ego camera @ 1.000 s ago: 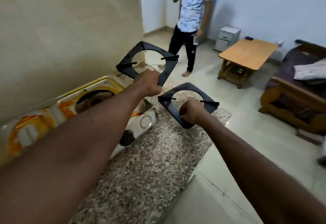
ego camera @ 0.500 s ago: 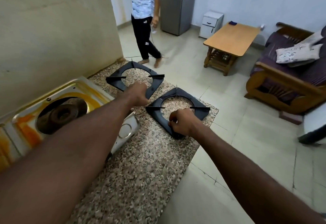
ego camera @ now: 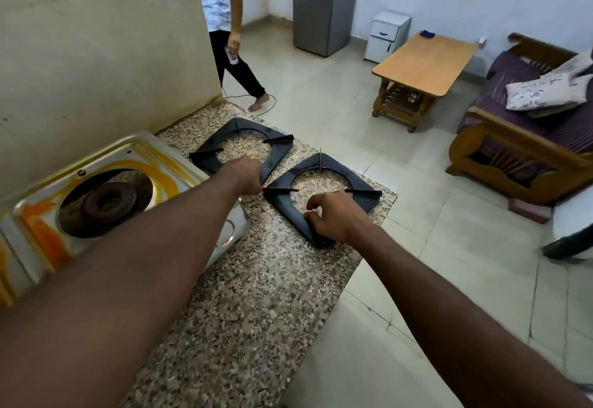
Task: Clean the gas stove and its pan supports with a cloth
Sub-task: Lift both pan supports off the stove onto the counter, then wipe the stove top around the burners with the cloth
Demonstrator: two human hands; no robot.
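Two black square pan supports lie flat on the speckled granite counter [ego camera: 244, 305]. My left hand [ego camera: 245, 174] grips the near corner of the far pan support [ego camera: 279, 150]. My right hand [ego camera: 333, 218] holds the near edge of the near pan support [ego camera: 356, 182], fingers curled over its inner rim. The steel gas stove [ego camera: 41, 224], streaked with orange stains, stands at the left with a bare burner [ego camera: 106, 202] exposed. No cloth is in view.
A cream wall [ego camera: 96, 38] runs behind the stove. The counter ends just right of the near support, above a tiled floor [ego camera: 433, 279]. A person [ego camera: 224, 22] walks past the wall corner. A wooden table [ego camera: 423, 64], a sofa [ego camera: 529, 138] and a fridge [ego camera: 324, 3] stand beyond.
Both pan supports came down from mid-air onto the counter and now lie flat side by side. The view tilted downward. The person behind moved left toward the wall corner.
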